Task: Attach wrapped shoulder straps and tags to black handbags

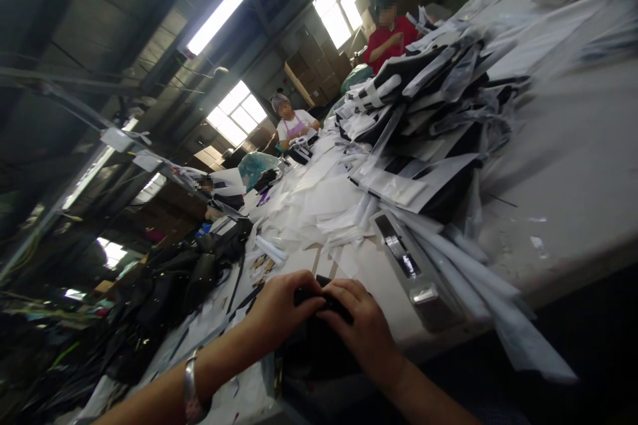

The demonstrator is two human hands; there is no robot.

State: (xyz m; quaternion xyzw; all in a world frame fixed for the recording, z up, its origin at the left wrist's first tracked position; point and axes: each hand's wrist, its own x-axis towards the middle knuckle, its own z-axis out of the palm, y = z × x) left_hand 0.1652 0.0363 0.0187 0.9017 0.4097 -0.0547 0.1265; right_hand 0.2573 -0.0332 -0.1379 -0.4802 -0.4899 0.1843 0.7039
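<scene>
Close to the table's near edge, my left hand (285,305) and my right hand (366,325) meet over a black item (319,352), seemingly soft, whose kind I cannot make out. Thumb and fingers of each hand pinch its upper edge, side by side. Its lower part hangs in dark shadow below my hands. A silver bracelet (191,382) circles my left wrist. To the right of my right hand lies a long grey object (416,272) with a shiny dark recess.
White sheets and clear sleeves (319,202) spread over the table (573,172). A heap of black items with plastic wrapping (423,119) rises behind on the right. Black goods (169,292) pile up at left. Several people work farther off, one in a red top (391,43).
</scene>
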